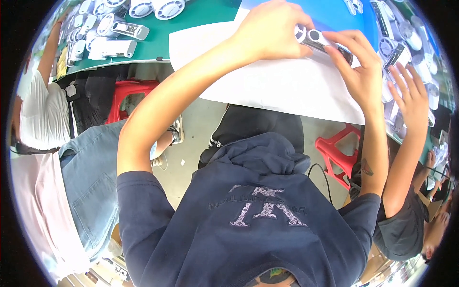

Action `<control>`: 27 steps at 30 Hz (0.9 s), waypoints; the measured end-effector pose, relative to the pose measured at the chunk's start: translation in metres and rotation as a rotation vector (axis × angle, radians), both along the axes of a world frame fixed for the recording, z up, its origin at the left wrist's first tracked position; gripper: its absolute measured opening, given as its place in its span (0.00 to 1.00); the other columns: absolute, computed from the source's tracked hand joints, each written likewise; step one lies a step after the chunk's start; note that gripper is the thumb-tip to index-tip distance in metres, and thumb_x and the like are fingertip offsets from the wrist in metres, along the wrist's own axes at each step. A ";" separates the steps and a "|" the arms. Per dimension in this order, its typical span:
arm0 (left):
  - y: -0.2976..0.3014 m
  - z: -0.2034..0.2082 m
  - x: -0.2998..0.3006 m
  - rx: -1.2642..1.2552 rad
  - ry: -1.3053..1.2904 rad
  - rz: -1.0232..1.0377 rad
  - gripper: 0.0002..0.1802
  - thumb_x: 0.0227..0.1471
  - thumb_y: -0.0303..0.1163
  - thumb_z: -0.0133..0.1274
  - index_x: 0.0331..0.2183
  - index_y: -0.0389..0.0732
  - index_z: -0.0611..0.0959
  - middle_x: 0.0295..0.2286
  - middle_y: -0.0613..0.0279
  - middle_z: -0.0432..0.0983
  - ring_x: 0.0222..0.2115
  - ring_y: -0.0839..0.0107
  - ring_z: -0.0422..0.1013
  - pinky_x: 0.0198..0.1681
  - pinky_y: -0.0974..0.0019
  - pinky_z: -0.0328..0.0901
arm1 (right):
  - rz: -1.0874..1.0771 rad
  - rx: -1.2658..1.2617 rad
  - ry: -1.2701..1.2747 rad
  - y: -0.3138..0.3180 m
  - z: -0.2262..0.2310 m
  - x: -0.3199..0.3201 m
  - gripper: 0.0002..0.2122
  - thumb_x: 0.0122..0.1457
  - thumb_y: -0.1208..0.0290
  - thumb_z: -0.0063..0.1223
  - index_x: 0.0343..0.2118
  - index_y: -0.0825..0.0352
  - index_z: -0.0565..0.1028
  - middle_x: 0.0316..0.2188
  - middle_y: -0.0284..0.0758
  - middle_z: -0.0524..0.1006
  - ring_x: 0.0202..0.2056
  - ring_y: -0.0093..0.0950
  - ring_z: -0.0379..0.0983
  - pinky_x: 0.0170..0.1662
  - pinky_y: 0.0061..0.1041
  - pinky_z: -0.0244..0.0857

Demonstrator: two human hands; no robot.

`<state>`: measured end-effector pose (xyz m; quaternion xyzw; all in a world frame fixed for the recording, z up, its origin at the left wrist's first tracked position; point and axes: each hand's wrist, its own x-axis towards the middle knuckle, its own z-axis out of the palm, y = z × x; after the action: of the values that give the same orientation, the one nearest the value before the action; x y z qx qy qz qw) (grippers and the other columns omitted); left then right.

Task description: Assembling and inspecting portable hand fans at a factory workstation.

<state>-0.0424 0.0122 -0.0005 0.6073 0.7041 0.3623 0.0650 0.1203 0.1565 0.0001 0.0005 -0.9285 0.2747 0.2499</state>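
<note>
Over the white sheet (282, 88) at the table's edge, I hold a small handheld fan (314, 36) in both hands. It is white and grey, with a round white part at its left end and a dark open side along its handle. My left hand (275, 31) is closed around the left end, its thumb and fingers pinching the round part. My right hand (359, 64) grips the handle from the right, thumb below and fingers above. Some of the fan is hidden behind my fingers.
Several white fan parts (117, 48) lie on the green table (205, 14) at left; more fan parts (411, 38) are piled at right. A blue mat (330, 16) lies behind the sheet. A co-worker's hand (411, 95) reaches in at right. Red stools (334, 148) stand below.
</note>
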 end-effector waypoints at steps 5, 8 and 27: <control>0.000 0.001 0.004 -0.014 0.002 -0.008 0.15 0.34 0.34 0.63 0.30 0.39 0.84 0.28 0.50 0.76 0.34 0.48 0.71 0.42 0.54 0.66 | -0.013 0.034 -0.037 0.000 0.001 0.004 0.11 0.53 0.79 0.58 0.40 0.66 0.79 0.33 0.34 0.75 0.33 0.26 0.74 0.36 0.21 0.67; 0.002 -0.002 0.005 0.027 -0.024 0.009 0.17 0.34 0.32 0.63 0.33 0.40 0.83 0.29 0.51 0.76 0.35 0.49 0.71 0.42 0.54 0.65 | -0.012 0.055 -0.043 0.002 0.001 0.000 0.11 0.53 0.80 0.58 0.40 0.66 0.79 0.33 0.34 0.75 0.33 0.27 0.74 0.36 0.22 0.67; -0.025 -0.030 0.004 0.437 0.393 -0.053 0.16 0.33 0.31 0.67 0.30 0.43 0.82 0.37 0.58 0.74 0.38 0.56 0.68 0.41 0.56 0.63 | 0.002 -0.207 -0.226 -0.001 -0.036 0.004 0.24 0.51 0.72 0.62 0.53 0.65 0.71 0.50 0.37 0.74 0.52 0.30 0.70 0.55 0.27 0.61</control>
<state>-0.0382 -0.0125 -0.0300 0.6836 0.5925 0.3787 -0.1955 0.1238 0.1556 -0.0360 -0.0550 -0.9174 0.3676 0.1424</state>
